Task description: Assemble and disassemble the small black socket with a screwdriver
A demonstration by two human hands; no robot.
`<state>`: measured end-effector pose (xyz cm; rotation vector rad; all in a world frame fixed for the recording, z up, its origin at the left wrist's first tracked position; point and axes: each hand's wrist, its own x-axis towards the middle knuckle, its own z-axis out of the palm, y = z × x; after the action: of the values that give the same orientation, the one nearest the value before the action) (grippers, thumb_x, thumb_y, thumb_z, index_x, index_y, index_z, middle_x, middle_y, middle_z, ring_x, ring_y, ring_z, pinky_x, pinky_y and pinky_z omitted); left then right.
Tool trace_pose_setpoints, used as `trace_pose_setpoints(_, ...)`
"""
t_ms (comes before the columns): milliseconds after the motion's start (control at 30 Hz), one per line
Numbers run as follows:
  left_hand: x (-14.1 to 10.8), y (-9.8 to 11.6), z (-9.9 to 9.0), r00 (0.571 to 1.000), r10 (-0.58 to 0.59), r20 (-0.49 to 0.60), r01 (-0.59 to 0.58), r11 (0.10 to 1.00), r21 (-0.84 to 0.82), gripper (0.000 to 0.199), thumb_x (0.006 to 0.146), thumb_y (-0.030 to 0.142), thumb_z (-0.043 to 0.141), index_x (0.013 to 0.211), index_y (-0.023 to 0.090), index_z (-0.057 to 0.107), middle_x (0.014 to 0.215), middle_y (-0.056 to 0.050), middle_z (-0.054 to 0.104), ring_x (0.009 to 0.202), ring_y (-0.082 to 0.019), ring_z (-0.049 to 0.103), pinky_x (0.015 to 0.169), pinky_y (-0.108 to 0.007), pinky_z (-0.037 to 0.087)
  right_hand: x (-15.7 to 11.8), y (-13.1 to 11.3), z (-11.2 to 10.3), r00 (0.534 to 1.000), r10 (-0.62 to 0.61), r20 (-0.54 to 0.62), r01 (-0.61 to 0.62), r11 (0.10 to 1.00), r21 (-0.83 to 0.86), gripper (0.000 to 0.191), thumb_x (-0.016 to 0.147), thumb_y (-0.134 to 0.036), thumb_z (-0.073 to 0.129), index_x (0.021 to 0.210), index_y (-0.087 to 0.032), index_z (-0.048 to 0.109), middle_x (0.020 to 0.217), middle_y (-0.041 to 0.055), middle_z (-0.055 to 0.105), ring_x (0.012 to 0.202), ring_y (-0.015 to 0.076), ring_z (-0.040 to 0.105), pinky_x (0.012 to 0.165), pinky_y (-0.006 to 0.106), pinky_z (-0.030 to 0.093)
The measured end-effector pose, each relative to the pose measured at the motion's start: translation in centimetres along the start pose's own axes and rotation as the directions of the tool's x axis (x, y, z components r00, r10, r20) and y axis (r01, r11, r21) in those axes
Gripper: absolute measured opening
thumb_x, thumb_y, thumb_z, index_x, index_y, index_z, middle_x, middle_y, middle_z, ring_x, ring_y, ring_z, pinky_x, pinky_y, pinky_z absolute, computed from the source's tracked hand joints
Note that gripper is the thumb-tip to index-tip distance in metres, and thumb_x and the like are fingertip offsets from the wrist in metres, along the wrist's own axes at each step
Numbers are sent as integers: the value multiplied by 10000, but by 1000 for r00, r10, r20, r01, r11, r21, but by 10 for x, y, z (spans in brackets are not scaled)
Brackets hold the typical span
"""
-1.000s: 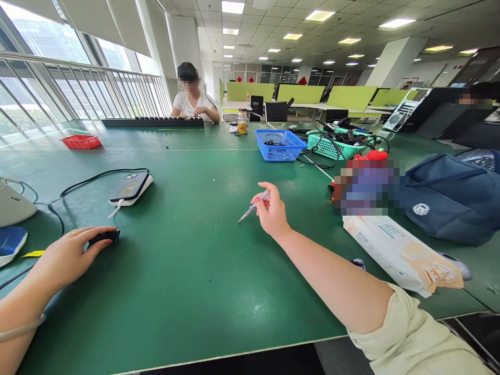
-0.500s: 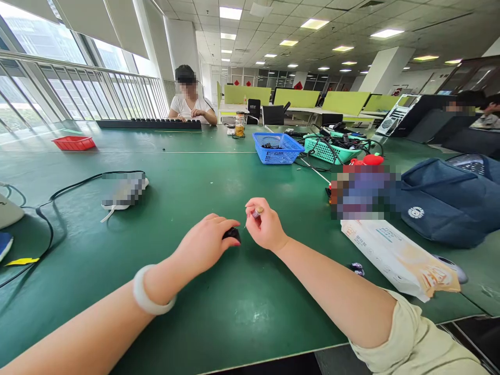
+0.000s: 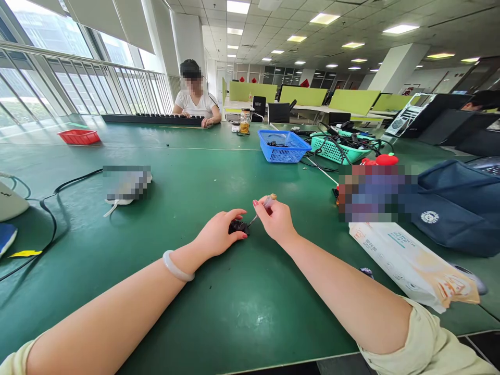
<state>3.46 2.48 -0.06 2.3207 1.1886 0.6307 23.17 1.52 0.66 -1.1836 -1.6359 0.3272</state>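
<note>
My left hand (image 3: 219, 232) is closed round a small black part (image 3: 238, 227), holding it at the green tabletop (image 3: 250, 302) between thumb and fingers. The part's exact kind does not show. My right hand (image 3: 276, 221) pinches a screwdriver (image 3: 269, 201) by its clear handle, which has a tan end cap. Its thin metal shaft slants down to the left, and the tip is at the right side of the black part; whether it touches I cannot tell.
A blue basket (image 3: 284, 146) and a green basket (image 3: 339, 148) heaped with cables stand farther back. On the right lie a white packet (image 3: 410, 263) and a navy bag (image 3: 461, 203). A red tray (image 3: 79, 137) is at left. Across the table sits a person (image 3: 195, 104).
The screwdriver has swung from mostly hidden in my right hand to slanting toward the black part. My left hand has turned the part, showing more of its top. The camera view has shifted slightly.
</note>
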Motion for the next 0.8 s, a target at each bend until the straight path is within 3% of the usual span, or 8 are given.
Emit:
trace_pose_setpoints(200,0,2,-4,999,-20,29,21,1000,-12,532,827,286,731,1339,257,588,1161,-81,714,1097,-287,664,1024,-472,525,-3,-8,-5,990,28,-141,-12,993,114,451,927,-567,517,646,-214,532,538,-25,501,478,107,429,515,257,378)
trace_pose_setpoints(400,-2,2,-3,1000,-1,7,1,1000,0,560,828,335,740,1358,256,576,1156,-64,717,1098,-278,652,1019,-456,532,-9,-23,-6,993,-2,-115,21,986,168,414,904,-519,585,633,-213,516,514,-43,484,467,95,406,488,244,349)
trace_pose_setpoints(567,-3,7,-5,966,78,-246,-85,996,-19,449,876,363,661,1301,235,595,1264,-96,671,1232,-286,583,1095,-495,482,-10,-22,-7,994,-63,-88,73,991,115,411,931,-465,546,613,-207,506,515,-43,471,489,94,413,521,246,354)
trace_pose_setpoints(633,-5,22,-14,916,119,-383,-146,988,-42,326,896,340,611,1198,220,638,1210,-99,686,1191,-274,599,1077,-485,492,-10,-21,-7,994,-72,-82,81,990,115,415,941,-450,526,606,-207,490,514,-44,463,489,93,414,522,243,354)
trace_pose_setpoints(700,-14,47,-30,880,204,-429,-272,957,-103,211,907,323,596,1077,223,671,1072,-82,714,1065,-247,643,995,-441,539,-9,-20,-6,994,-73,-81,82,990,119,419,944,-442,515,599,-208,474,513,-47,448,484,90,405,517,241,349)
trace_pose_setpoints(733,-22,63,-38,874,280,-397,-364,918,-156,155,916,322,599,1010,231,682,985,-67,719,966,-227,661,922,-405,565,-9,-19,-6,994,-75,-79,84,989,119,419,942,-440,513,596,-209,466,512,-49,439,482,89,398,513,240,345)
trace_pose_setpoints(767,-33,79,-46,879,391,-273,-456,855,-245,118,929,327,606,947,247,691,900,-47,717,872,-204,671,859,-369,581,-9,-19,-5,994,-76,-80,85,989,119,419,939,-438,512,593,-210,454,514,-50,435,481,89,393,513,240,343)
trace_pose_setpoints(800,-48,94,-52,840,534,-92,-532,780,-328,110,928,352,632,916,273,707,861,-30,724,847,-198,679,849,-356,585,-8,-19,-5,994,-78,-82,87,989,122,417,938,-435,507,591,-212,442,513,-50,429,478,88,385,511,241,340)
